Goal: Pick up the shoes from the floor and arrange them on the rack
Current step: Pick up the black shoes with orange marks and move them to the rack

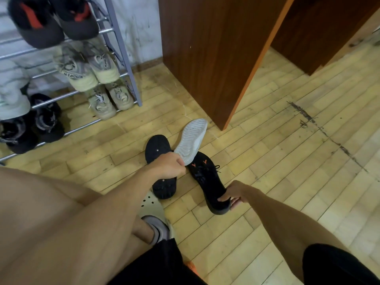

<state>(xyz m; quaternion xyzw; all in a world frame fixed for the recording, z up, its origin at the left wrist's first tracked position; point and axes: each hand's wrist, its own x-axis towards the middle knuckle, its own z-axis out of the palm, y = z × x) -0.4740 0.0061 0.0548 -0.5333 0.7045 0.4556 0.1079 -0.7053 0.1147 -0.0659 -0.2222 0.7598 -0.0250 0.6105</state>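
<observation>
Two black shoes lie on the wooden floor in front of me. My left hand [169, 165] grips the sole-up black shoe [158, 147] together with the heel end of a white-soled shoe [192, 138], which is turned sole up and leans across the black ones. My right hand [233, 194] is closed on the heel of the other black shoe [207, 179], which has orange marks and laces. The metal shoe rack [121, 48] stands at the upper left.
The rack holds black-and-red shoes [53, 19], pale green sneakers [88, 66], beige sneakers [111, 99] and black shoes [30, 128]. A brown wooden cabinet [216, 54] stands just beyond the shoes. My foot in a pale clog [154, 212] is below my left arm.
</observation>
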